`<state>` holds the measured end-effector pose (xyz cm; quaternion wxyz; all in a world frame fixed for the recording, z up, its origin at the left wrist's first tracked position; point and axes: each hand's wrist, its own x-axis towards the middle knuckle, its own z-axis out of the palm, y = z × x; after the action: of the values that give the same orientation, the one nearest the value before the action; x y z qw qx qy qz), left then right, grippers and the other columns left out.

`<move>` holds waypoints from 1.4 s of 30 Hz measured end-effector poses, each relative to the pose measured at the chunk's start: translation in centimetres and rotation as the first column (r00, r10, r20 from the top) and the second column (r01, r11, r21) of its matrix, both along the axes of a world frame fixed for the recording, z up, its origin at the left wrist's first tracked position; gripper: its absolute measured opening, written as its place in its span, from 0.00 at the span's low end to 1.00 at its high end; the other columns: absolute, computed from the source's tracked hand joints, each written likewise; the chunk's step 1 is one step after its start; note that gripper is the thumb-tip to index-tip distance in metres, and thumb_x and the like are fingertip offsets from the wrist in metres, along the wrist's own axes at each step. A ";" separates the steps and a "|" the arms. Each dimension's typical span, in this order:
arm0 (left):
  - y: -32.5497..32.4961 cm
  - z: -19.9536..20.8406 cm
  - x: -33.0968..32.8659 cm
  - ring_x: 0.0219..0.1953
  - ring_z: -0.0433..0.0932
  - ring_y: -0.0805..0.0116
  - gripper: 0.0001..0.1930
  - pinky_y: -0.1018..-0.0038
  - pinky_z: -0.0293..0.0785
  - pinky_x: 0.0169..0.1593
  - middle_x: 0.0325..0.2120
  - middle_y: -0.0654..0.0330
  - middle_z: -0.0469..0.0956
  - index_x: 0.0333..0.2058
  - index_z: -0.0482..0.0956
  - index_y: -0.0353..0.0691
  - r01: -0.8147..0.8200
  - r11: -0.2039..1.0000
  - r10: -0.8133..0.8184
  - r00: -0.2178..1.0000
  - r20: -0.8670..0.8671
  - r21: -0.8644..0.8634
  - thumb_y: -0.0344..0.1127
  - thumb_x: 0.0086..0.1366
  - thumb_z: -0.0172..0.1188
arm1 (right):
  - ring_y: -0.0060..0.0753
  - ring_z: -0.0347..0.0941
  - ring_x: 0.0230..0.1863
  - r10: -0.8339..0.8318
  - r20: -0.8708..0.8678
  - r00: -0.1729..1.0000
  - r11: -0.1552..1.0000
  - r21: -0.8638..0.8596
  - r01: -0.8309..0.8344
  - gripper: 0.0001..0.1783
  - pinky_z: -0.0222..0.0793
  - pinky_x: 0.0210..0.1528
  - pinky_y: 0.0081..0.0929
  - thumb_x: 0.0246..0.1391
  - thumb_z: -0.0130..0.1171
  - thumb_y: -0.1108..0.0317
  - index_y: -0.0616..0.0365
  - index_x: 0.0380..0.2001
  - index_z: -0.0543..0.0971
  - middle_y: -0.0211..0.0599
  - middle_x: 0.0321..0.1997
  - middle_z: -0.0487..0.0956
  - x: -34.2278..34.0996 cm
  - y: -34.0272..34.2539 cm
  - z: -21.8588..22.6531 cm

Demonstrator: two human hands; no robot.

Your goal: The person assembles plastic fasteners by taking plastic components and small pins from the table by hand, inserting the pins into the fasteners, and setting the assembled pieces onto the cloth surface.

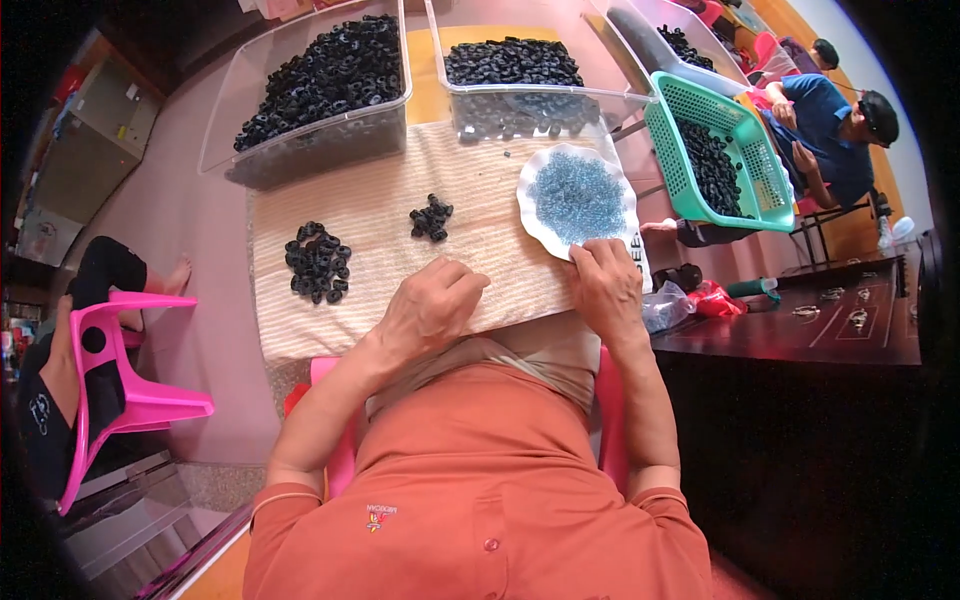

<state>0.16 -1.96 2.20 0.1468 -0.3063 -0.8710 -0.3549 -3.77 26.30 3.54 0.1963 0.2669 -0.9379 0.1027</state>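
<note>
Right hand (608, 288) at white plate (541, 234), blue beads (578, 198), left hand (430, 308) near black pieces (431, 218)

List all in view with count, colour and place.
striped cloth: one, cream, centre
plastic bins: at least three, clear, far side, upper right
perforated basket: one, green, right of cloth
scalloped plate: one, white, at cloth's right side
tiny beads: many, translucent blue, on plate
small parts: many, black, two cloth piles, bins, basket
plastic bags: two, red and clear, right
plastic chairs: at least two, pink, left and beneath wearer
dark furniture: one, dark brown, right
cabinet: one, grey, upper left
other people: at least two, dark and blue clothing, left and right
left hand: one, bare, over cloth
right hand: one, bare, at plate's near rim
</note>
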 end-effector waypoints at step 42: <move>1.9 0.5 0.0 0.32 0.81 0.50 0.09 0.61 0.78 0.36 0.30 0.51 0.80 0.39 0.81 0.37 0.016 0.979 -0.050 0.985 0.164 0.203 0.25 0.60 0.67 | 0.46 0.78 0.35 0.097 0.047 0.994 0.951 -0.297 -0.079 0.06 0.73 0.37 0.40 0.52 0.70 0.72 0.59 0.33 0.82 0.38 0.32 0.80 -1.0 0.2 0.1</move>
<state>0.20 -0.04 2.70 0.0970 -0.2731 -0.8349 -0.4678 -4.74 26.48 3.69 0.2006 0.2729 -0.9048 0.2583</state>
